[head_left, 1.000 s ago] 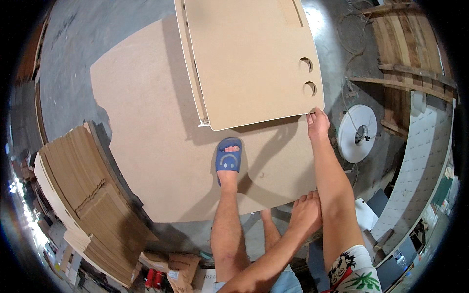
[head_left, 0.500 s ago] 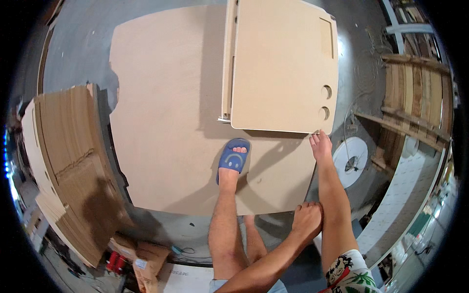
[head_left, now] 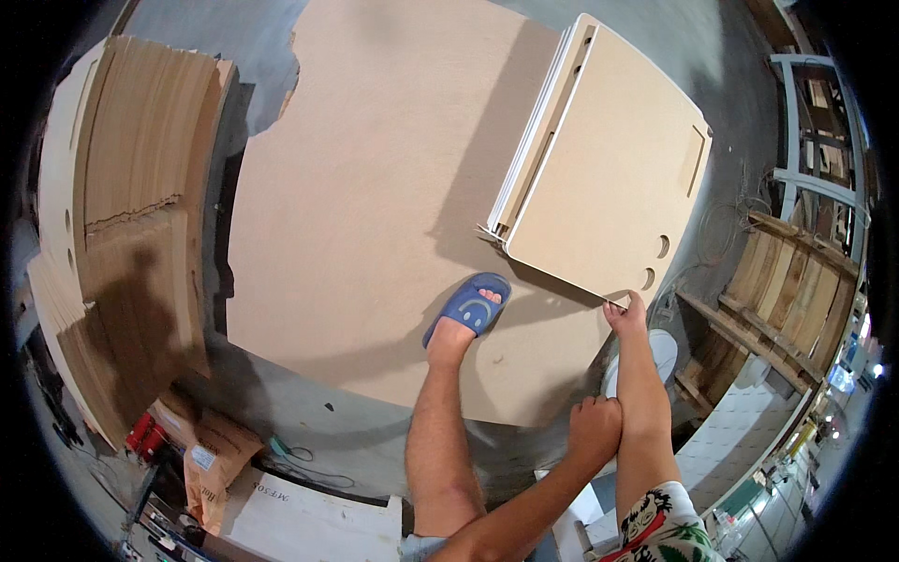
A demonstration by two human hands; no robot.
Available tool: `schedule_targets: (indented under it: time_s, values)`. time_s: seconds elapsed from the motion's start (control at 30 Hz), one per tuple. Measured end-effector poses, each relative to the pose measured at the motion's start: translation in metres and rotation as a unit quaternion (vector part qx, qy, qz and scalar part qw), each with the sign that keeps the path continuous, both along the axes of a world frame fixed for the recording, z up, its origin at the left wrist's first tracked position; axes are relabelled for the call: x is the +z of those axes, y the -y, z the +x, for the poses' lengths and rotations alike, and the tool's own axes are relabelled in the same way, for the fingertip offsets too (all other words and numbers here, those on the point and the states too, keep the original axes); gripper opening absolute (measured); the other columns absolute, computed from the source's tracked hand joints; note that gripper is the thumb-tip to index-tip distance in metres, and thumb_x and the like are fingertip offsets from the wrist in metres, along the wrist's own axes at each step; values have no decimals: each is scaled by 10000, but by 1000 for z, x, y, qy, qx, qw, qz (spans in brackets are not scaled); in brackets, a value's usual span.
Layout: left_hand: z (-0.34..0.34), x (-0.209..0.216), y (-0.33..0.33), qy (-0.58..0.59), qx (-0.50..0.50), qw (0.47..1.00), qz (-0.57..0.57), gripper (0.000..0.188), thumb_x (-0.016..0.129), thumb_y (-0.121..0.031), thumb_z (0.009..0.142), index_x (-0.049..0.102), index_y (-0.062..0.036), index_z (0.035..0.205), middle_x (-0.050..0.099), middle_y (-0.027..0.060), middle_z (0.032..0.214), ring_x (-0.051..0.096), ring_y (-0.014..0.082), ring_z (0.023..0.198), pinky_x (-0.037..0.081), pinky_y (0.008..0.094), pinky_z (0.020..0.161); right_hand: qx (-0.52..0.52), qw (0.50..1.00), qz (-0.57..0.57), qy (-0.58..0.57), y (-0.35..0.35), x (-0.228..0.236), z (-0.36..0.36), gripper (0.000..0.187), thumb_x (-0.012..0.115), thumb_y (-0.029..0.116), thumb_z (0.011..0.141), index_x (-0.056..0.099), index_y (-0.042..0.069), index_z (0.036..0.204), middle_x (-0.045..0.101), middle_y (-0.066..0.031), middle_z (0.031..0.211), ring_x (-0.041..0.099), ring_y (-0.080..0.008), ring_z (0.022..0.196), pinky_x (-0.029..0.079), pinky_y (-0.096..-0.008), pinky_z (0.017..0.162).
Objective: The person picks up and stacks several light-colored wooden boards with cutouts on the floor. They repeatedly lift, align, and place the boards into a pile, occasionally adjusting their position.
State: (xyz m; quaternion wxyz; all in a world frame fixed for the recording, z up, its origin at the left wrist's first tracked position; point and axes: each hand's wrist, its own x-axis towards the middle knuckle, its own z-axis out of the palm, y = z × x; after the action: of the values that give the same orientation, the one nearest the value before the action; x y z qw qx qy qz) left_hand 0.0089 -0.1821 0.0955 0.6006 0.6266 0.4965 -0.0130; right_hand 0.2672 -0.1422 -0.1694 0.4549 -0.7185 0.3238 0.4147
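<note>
- The beige panel (head_left: 613, 159) lies to the right of and far from the feet, near long edge slanting down to the right, with crescent-looking cut-outs (head_left: 663, 246) and a narrow slot (head_left: 693, 159) along its right side.
- White-edged boards (head_left: 538, 131) show beneath its left side, making a stack that appears raised, as its shadow falls to the left.
- The right hand (head_left: 627, 316) grasps the panel's near right corner, fingers bent closed around the edge; what they do underneath is hidden.
- Holding well here likely means keeping the thumb and fingers squarely across the edge, since a corner grip gives little leverage and the far end could swing.
- A second support at the near left corner would, I judge, keep the boards level and stop them sliding over one another.
- The left hand (head_left: 595, 426) is clenched and sits against the right forearm (head_left: 644, 403), away from the panel; its palm is out of sight, and nothing shows in it.
- A blue slipper (head_left: 473, 307) rests on the broad flat sheet (head_left: 375, 187), near and left of the stack; that foot should stay clear of the edge.
- Further left stand brown boards (head_left: 140, 187); to the right is a wooden pallet (head_left: 777, 300).
</note>
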Motion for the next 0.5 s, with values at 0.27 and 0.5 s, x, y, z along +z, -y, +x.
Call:
schedule_targets:
  time_s: [0.27, 0.5]
  values:
    - [-9, -1, -12, -5, 21, 1000, -22, 123, 606, -132, 891, 697, -54, 918, 719, 138, 976, 708, 328, 958, 568, 513, 810, 25, 997, -48, 51, -16, 7, -13, 395, 615, 353, 983, 558, 69, 1251, 599, -106, 1193, 641, -259, 1094, 570, -466, 912]
    - [-3, 2, -11, -8, -15, 999, -30, 136, 601, -151, 905, 688, -49, 929, 710, 144, 990, 698, 351, 981, 565, 517, 796, -11, 996, -79, 51, -14, 11, -16, 442, 617, 368, 991, 515, 62, 1293, 572, -127, 1167, 650, -296, 1042, 588, -487, 921]
